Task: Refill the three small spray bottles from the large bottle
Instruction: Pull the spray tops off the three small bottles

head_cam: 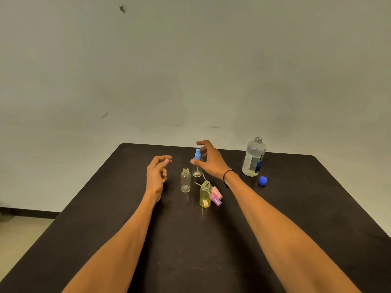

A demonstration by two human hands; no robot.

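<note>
Both hands hold nothing: the right hand spreads wide around the upright blue-capped spray bottle, nearer it than the loosely curled left hand off to its left.

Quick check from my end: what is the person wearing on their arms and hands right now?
Both forearms are bare, with no sleeves in view. The right hand has a thin black band round its wrist. The left hand wears nothing: no gloves, rings or watch visible.
</note>
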